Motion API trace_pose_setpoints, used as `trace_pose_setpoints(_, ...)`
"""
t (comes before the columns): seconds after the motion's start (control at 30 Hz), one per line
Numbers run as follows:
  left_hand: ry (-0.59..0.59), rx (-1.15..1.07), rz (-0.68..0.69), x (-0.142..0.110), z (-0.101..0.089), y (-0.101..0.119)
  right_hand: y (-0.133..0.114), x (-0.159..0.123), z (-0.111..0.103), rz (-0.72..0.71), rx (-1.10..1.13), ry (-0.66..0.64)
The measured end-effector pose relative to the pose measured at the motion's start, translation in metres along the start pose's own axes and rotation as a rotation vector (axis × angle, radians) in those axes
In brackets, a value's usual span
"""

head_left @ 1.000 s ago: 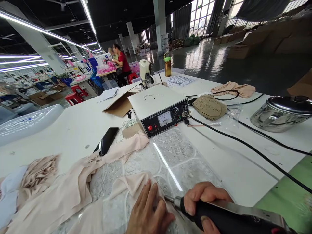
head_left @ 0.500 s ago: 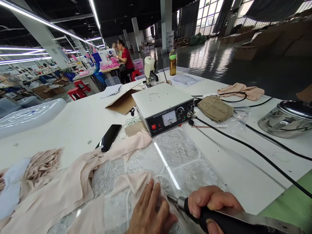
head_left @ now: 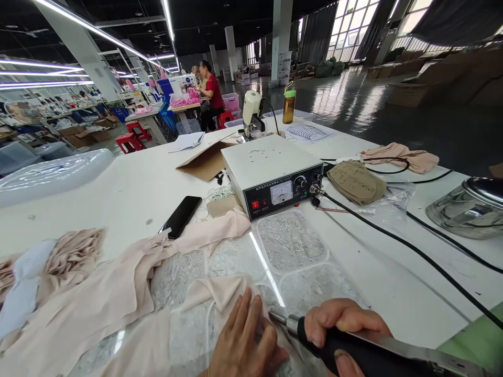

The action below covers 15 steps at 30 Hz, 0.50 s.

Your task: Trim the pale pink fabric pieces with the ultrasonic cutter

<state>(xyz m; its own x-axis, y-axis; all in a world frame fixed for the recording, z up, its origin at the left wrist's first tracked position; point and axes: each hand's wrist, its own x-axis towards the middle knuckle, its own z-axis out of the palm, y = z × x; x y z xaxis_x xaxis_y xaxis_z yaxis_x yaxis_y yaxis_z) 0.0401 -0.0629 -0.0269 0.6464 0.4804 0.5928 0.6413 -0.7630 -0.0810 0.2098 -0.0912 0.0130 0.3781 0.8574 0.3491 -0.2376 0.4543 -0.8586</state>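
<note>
My left hand lies with its fingers stretched out, pressing down a thin beige fabric piece on the marbled plastic mat. In my right hand is a black-handled ultrasonic handpiece, fingers wrapped round its grip. Its metal tip points left, low at the fabric beside my left fingers; whether it touches the cloth I cannot tell. More beige fabric is spread to the left of my left hand. Beyond both hands stands the ultrasonic generator box, with a gauge and knobs on its front.
A black cable runs from the box across the right side. A phone lies left of the box. Brown paper patterns and a metal pot stand to the right. Behind are a bottle and a sewing machine head. A person works farther back.
The view has shifted a little, so the box and table things appear slightly farther right. Both hands, the fabric under the left one and the handpiece keep almost the same positions.
</note>
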Motion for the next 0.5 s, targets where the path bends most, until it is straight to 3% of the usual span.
trace_pose_setpoints(0.5, 0.004, 0.001, -0.002, -0.0057, 0.0041, 0.0007, 0.0033, 0.0082, 0.0, -0.012, -0.031, -0.055)
